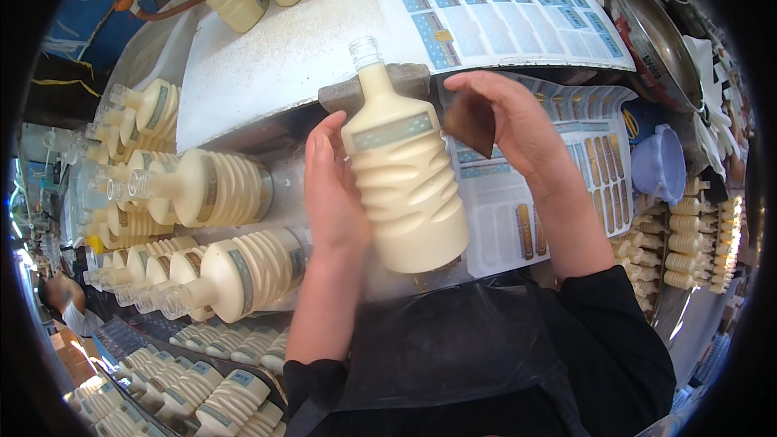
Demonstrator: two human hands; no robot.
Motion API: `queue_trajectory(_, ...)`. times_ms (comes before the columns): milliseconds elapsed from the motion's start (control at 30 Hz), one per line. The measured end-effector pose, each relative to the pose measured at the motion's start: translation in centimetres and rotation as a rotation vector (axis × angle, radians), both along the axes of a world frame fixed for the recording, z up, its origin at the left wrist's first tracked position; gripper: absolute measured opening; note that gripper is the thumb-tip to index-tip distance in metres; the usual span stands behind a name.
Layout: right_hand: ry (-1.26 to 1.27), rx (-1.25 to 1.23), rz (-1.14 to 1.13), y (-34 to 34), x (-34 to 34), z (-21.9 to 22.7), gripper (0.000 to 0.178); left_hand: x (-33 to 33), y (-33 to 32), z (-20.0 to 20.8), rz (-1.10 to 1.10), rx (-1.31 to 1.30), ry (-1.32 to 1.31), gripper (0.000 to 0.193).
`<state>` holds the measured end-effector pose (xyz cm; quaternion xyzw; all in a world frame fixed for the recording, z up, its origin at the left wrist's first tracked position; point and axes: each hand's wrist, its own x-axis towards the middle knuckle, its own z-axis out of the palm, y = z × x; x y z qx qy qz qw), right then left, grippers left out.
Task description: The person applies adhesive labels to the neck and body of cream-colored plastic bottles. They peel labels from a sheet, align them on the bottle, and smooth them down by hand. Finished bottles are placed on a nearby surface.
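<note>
A cream bottle with a ribbed body and a clear threaded neck lies in front of me, its neck pointing away. Its shoulder end rests against a grey padded block. Across its upper body runs a blue-grey patterned label. My left hand holds the bottle's left side, fingers pointing forward along it. To the right of the bottle, my right hand grips a small dark brown flat piece, blurred, its exact kind unclear. That piece is beside the label's right end; whether they touch I cannot tell.
Label sheets lie on the white table and below its edge, such as a blue sheet. Several labelled cream bottles lie at left; others stand at the far edge. At right are a metal pan and a lilac bucket.
</note>
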<state>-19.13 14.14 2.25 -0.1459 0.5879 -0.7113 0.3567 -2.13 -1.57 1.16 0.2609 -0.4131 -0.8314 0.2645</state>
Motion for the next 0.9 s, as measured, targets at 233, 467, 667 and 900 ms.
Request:
queue_trajectory(233, 0.759, 0.063, -0.085, -4.9, 6.3, 4.9, 0.03, -0.3, 0.7, 0.9, -0.071, -0.056, 0.057, 0.055)
queue_trajectory(467, 1.01, 0.278, -0.188, -5.5, 5.1, 2.2, 0.028, -0.3, 0.2, -0.2, 0.006, -0.072, -0.038, 0.026)
queue_trajectory(667, 0.906, 0.231, -0.23, -2.9, 2.3, 0.1, 0.031, -0.5, 0.4, 0.6, -0.001, 0.057, 0.019, 0.025)
queue_trajectory(900, 0.91, 0.097, -0.204, -5.2, 3.2, 1.1, 0.033, -0.3, 0.0, -0.6, 0.009, -0.073, -0.074, 0.028)
